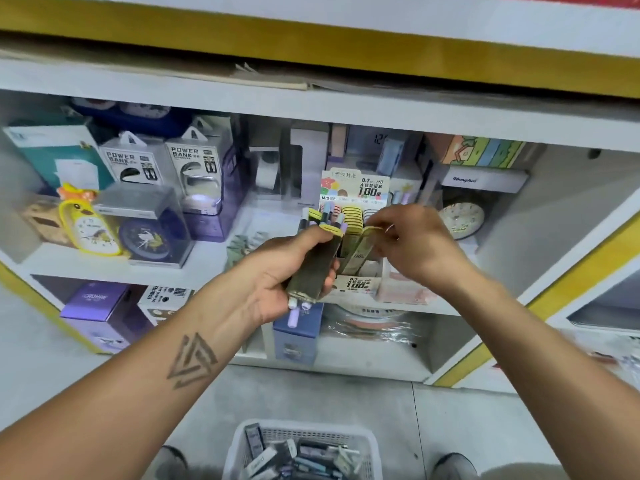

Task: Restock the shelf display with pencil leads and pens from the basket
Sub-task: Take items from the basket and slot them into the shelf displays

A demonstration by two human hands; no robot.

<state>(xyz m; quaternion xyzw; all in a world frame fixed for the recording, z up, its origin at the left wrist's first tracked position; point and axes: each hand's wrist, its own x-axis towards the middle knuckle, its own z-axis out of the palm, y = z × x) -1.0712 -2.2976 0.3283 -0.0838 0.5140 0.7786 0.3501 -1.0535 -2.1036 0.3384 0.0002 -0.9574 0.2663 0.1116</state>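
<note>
My left hand point(277, 275) grips a bundle of dark pencil lead cases with yellow caps point(317, 268), together with a few pastel pens point(323, 216). My right hand point(412, 244) pinches one more yellow-capped lead case point(360, 252), tilted over the white cardboard display box point(356, 284). That box stands on the middle shelf and holds several lead cases point(353, 220) under a "0.7 HB 100" header card point(356, 187). A white basket point(249, 441) on the floor below holds several pens and lead packs.
Power bank boxes point(194, 168), clocks point(93, 230) and a round clock point(462, 220) fill the middle shelf around the display. Purple and blue boxes point(298, 330) stand on the lower shelf. A yellow-trimmed shelf board point(311, 39) overhangs. My shoes flank the basket.
</note>
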